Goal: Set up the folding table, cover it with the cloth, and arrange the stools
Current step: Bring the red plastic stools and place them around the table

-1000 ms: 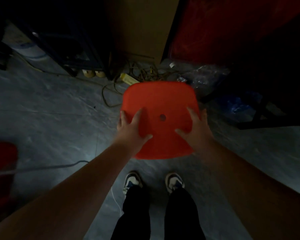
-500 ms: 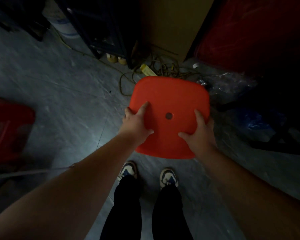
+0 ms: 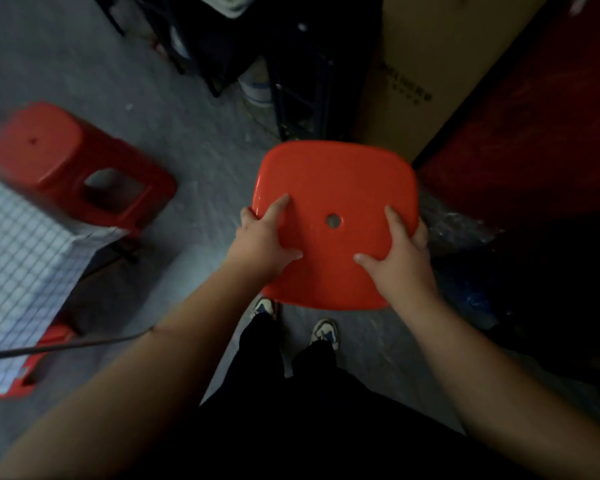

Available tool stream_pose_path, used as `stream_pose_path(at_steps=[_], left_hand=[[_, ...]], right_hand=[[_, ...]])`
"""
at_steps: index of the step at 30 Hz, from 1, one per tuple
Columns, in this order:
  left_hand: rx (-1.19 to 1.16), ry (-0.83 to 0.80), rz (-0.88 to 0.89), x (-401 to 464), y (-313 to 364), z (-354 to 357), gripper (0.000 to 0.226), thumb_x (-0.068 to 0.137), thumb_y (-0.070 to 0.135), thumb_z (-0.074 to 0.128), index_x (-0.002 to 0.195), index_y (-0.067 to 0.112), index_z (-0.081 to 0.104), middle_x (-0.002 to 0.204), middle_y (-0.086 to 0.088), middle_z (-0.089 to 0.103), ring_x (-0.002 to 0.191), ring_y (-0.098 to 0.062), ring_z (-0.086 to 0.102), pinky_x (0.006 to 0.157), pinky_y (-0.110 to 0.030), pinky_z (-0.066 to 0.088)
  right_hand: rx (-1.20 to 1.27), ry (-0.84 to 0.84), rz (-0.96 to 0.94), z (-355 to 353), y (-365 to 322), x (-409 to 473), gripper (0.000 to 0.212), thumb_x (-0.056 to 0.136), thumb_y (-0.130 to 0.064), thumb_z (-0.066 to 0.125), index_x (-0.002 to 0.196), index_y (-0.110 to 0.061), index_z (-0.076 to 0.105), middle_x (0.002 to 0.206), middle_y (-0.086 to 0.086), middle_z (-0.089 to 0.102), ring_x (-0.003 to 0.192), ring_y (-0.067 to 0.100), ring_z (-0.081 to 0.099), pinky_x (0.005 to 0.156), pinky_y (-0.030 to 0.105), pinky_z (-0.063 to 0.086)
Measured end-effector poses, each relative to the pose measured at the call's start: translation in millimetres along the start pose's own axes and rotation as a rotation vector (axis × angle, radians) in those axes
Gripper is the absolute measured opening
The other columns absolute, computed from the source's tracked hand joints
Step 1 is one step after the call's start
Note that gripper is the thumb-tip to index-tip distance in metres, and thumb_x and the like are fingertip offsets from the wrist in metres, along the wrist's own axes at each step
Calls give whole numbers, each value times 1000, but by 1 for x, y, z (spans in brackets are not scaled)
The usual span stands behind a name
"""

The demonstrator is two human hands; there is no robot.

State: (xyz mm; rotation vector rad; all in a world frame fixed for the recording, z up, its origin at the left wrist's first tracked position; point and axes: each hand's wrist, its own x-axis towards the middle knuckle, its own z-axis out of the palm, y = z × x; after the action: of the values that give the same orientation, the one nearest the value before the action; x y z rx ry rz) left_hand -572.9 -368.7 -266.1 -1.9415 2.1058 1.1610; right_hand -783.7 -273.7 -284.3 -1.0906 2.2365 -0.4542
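I hold a red plastic stool [image 3: 333, 188] by its seat, seen from above, with a small round hole in the middle. My left hand [image 3: 262, 242] grips the seat's left edge and my right hand [image 3: 400, 261] grips its right edge, thumbs on top. Its legs are hidden under the seat. A second red stool [image 3: 66, 161] stands on the floor at the left. Beside it the table's corner shows, covered with a blue-and-white checked cloth [image 3: 18, 258]. Another red stool [image 3: 32, 368] is partly visible below the cloth at the lower left.
A tall cardboard box [image 3: 430, 64] and a dark metal rack [image 3: 302, 84] stand ahead. A red panel [image 3: 534, 126] fills the right side, with clear plastic wrap [image 3: 454, 230] on the floor below it. A thin cable [image 3: 66, 346] crosses at the left. My feet stand under the stool.
My view has swung to the left, bringing the second stool and the checked cloth into sight. Both hands keep the same grip on the red stool.
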Motion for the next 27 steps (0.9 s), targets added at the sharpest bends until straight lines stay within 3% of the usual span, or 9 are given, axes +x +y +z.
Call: stream_pose_path(at_steps=[4,13,17,27], left_hand=[[-54,122,-81,-72,-20,-52,104,71,37,85,151,51,19,141,-18,31,124,-40,49,108,-46,42],[-157,323,-333,-203,-122,-113,105,70,48,84,149,57,15,147,-20,26,126,-40,48,108,-49,42],[-232,410,-447,-268,-172,-119,104,72,46,84,149,56,16,146,-18,28,126,-37,48,106,-48,44],[-440,608,-666,-461,-329,-84,105,72,44,84,152,51,17,144,-22,29,130,-40,46,112,-44,38]], right_hand=[[-98,-21,-187,-20,-54,-40,98,71,-53,78,148,-50,18,155,15,18,137,38,37,113,50,35],[-197,-220,-519,17,-167,-122,98,73,-54,78,152,-46,20,155,17,19,136,38,40,111,43,38],[-239,-307,-625,53,-202,-175,98,71,-57,77,149,-51,17,155,19,19,133,41,43,110,49,40],[-384,-437,-888,166,-262,-371,99,71,-52,80,150,-49,21,156,20,18,134,43,41,112,48,37]])
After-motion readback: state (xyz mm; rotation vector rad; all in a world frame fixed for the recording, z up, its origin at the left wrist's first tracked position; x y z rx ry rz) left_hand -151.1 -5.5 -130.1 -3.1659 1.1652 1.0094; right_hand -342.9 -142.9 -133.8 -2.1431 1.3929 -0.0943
